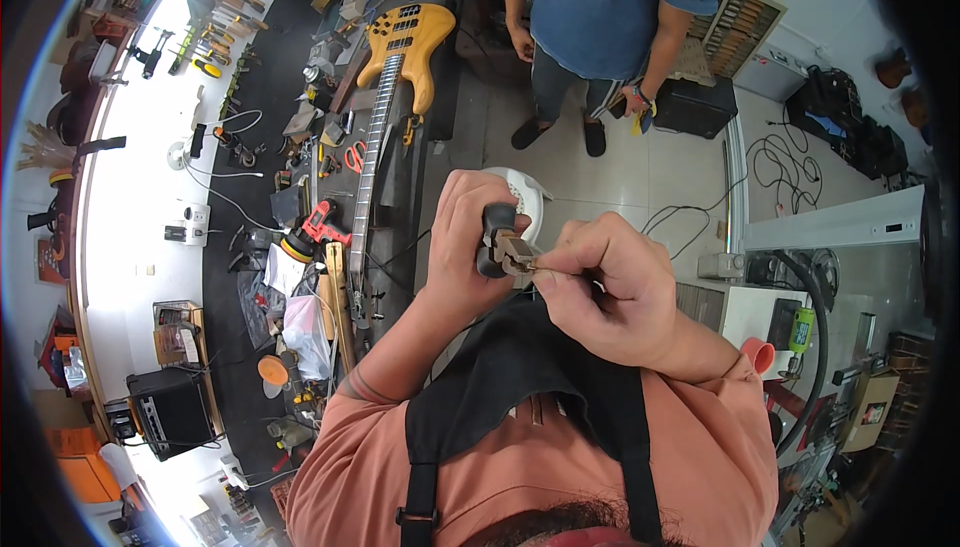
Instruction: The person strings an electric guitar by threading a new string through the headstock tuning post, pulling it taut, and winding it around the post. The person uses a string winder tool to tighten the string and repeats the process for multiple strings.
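Observation:
My left hand (462,237) is raised in front of my chest, wrapped round a pair of pliers (508,243) with dark handles and metal jaws. Beside the jaws, my right hand (605,287) is closed, thumb and forefinger pinching a tiny, thin piece that is too small to name at the tip of the pliers. My black apron (510,357) is just below both hands, and a white round seat top (525,202) shows behind them, partly hidden.
A dark bench on the left holds a yellow electric bass (421,32), a red power tool (325,222), scissors (355,157) and scattered tools. A person in a blue shirt (615,17) stands ahead. Cables (680,214) lie on the floor; a white cabinet (750,312) is at right.

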Demonstrator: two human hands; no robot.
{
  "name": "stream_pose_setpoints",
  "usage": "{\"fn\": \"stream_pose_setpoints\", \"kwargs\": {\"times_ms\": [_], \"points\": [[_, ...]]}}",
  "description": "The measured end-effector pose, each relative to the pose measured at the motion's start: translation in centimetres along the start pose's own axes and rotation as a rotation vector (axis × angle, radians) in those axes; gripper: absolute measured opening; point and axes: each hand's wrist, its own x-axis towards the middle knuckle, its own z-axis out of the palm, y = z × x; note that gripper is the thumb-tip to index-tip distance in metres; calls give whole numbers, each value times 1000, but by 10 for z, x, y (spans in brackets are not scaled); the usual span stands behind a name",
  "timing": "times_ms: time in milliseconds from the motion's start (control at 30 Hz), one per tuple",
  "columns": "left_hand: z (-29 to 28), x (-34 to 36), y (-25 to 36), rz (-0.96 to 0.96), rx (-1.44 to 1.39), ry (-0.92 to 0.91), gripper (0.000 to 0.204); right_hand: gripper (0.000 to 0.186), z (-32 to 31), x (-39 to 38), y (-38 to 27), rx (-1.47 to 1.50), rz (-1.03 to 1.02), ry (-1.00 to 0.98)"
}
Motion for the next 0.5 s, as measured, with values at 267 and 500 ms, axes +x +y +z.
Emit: {"fn": "stream_pose_setpoints", "kwargs": {"times_ms": [267,500], "points": [[-4,-5,-3,-286,-435,-149,33,18,-19,17,2,-196,-168,-29],[-14,-27,19,-792,-977,-333,42,13,-24,17,-2,-141,19,-57]]}}
